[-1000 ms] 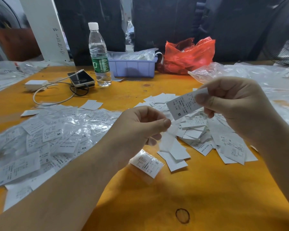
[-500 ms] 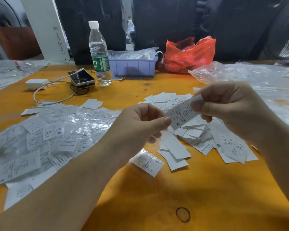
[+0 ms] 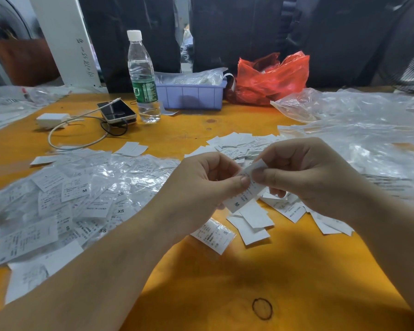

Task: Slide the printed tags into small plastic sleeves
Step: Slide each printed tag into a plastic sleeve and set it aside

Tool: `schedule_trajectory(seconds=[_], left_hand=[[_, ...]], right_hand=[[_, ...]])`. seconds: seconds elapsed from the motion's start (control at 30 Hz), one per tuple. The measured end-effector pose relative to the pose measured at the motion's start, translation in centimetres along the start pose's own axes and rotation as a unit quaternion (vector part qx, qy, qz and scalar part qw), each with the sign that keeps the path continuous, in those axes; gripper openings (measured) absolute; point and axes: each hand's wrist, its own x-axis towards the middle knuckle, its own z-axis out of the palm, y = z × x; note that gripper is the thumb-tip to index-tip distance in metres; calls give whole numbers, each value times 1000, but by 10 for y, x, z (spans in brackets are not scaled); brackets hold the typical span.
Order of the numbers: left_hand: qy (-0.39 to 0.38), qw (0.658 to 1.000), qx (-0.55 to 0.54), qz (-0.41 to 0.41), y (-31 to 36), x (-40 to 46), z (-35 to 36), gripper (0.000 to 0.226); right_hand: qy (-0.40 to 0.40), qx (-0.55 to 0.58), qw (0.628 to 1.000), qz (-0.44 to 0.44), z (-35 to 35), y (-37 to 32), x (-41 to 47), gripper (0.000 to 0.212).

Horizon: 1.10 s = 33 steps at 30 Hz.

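Fingers of both hands pinch one white printed paper tag marked M (image 3: pixel 245 187) at frame centre, the left hand (image 3: pixel 201 185) low, the right hand (image 3: pixel 306 177) high. Whether a clear plastic sleeve is in the left hand's grip, I cannot tell. If its mouth stays closed, the tag's corner could catch and crumple.

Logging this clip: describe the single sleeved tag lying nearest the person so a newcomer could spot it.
On the orange table, look just below the left hand. The sleeved tag lies alone there, marked S, glossy in plastic, unlike the bare white tags beside it.
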Motion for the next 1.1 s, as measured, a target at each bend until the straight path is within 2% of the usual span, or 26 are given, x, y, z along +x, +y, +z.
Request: schedule_trajectory(seconds=[0.17,0.4,0.5,0.63,0.8,0.87,1.0,1.1], left_hand=[[4,1000,7,2,1,-1,1,7],[20,1000,1,0,1,0,2,8],[22,1000,-1,-3,0,0,2,9],[37,999,3,-4,0,0,2,10],[41,999,6,-7,-1,1,2,11],[42,999,3,-9,-2,1,2,12],[43,999,9,-5,-2,1,1,15],[40,999,10,-15,-3,3,0,19]], right_hand=[[-5,4,1000,18,0,-2,-1,27],[79,-4,997,8,-8,-8,0,16],[61,-27,998,10,-6,-7,0,10],[31,-27,999,9,-1,-6,-1,13],[37,-22,999,6,-2,-6,-1,10],[43,-13,999,11,-4,-7,0,14],[-5,-4,1000,28,-2,-7,-1,26],[2,-5,1000,27,0,-7,-1,20]])
